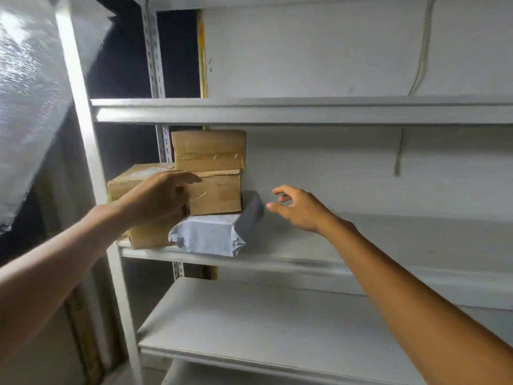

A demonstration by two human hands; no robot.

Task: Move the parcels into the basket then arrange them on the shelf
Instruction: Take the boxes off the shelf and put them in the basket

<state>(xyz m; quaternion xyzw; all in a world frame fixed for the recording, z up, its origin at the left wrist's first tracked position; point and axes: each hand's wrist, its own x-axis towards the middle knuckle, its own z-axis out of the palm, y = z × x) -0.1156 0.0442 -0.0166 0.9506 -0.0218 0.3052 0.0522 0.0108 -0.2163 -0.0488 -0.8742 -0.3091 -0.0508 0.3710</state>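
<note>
3 cardboard boxes (215, 195) and 1 grey mailer bag (211, 234) are sitting stacked at the left end of the shelf (361, 232). The left hand (158, 201) is pressing loosely against the boxes, gripping nothing. The right hand (299, 208) is hovering released just beside the bag. Shelving appears well underway, but the basket is not showing.

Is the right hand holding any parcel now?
No, the right hand is empty with its fingers spread, beside the grey parcel on the shelf.
</note>
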